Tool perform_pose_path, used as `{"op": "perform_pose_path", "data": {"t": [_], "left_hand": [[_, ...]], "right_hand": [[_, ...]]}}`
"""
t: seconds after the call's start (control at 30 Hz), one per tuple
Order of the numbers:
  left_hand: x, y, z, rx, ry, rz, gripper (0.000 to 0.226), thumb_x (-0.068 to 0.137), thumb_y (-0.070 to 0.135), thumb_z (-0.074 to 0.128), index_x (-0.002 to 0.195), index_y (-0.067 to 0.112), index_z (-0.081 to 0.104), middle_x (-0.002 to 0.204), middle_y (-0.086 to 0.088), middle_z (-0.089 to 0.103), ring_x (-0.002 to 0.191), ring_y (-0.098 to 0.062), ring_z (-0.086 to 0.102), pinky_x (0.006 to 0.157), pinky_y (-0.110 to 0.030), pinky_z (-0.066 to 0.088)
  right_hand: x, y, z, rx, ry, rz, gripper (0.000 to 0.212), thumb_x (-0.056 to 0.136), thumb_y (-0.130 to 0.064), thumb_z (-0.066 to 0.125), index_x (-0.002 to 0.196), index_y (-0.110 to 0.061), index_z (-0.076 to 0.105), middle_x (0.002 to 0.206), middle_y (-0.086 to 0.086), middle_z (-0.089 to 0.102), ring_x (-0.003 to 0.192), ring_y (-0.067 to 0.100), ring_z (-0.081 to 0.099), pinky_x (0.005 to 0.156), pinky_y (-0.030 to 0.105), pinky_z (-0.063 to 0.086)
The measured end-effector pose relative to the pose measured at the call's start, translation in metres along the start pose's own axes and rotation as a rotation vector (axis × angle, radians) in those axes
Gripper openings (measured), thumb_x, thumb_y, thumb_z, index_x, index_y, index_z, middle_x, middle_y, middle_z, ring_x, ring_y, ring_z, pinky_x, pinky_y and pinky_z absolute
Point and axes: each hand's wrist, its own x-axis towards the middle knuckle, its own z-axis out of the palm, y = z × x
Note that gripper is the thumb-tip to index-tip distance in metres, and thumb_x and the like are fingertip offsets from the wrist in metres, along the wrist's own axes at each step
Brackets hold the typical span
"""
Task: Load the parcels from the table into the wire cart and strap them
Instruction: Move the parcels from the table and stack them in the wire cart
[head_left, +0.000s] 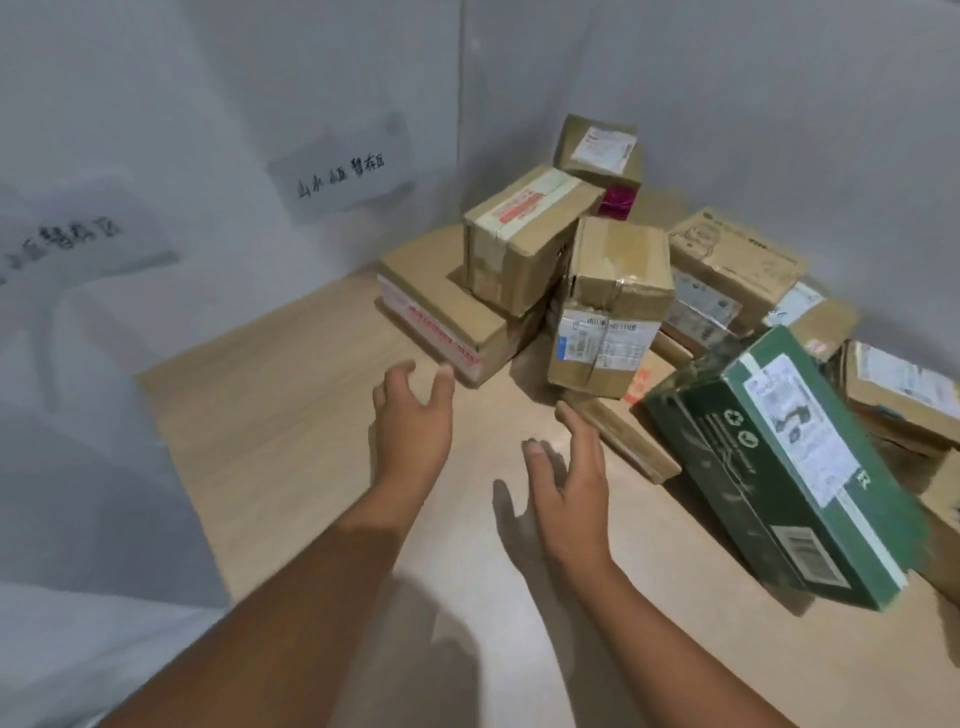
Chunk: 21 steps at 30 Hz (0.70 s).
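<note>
Both hands are spread and empty above the bare wooden table (291, 441), the left hand (413, 415) just short of a flat brown parcel (441, 306), the right hand (571, 483) beside a thin carton (623, 441) and a green box (789, 467), with taped parcels (613, 301) heaped in the corner beyond.

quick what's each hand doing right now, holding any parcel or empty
Left hand: open, empty, above the table.
Right hand: open, empty, fingers beside a flat brown parcel; contact cannot be told.
</note>
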Motion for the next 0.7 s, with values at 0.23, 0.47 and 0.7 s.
{"op": "perform_pose_path", "data": {"t": [0.23,0.47,0.7], "left_hand": [[0.087,0.132,0.058,0.133,-0.078,0.408,0.103,0.065,0.089,0.065,0.152,0.060,0.018,0.171,-0.001,0.011,0.157,-0.029,0.015,0.121,-0.053,0.022],[0.075,0.137,0.045,0.001,0.077,0.394,0.080,0.068,0.057,0.087,0.137,0.036,0.053,0.128,0.005,0.046,0.106,-0.006,0.051,0.096,-0.023,0.045],[-0.042,0.046,-0.077,-0.733,0.018,-0.064,0.079,0.069,0.064,0.074,0.141,0.038,0.055,0.138,-0.002,0.065,0.119,-0.021,0.069,0.098,-0.047,0.057]], "right_hand": [[0.045,-0.040,-0.038,0.217,0.032,-0.034,0.059,0.091,-0.057,0.048,0.147,-0.039,0.043,0.150,-0.020,0.047,0.141,-0.002,0.040,0.113,0.023,0.034],[0.052,-0.065,-0.068,0.389,-0.117,0.112,0.065,0.081,-0.072,0.048,0.141,-0.049,0.047,0.134,-0.040,0.052,0.126,-0.020,0.044,0.092,0.004,0.039],[-0.016,-0.092,-0.037,0.516,-0.423,0.222,0.071,0.079,-0.074,0.059,0.145,-0.052,0.044,0.145,-0.017,0.053,0.127,-0.007,0.056,0.102,0.023,0.046]]}}
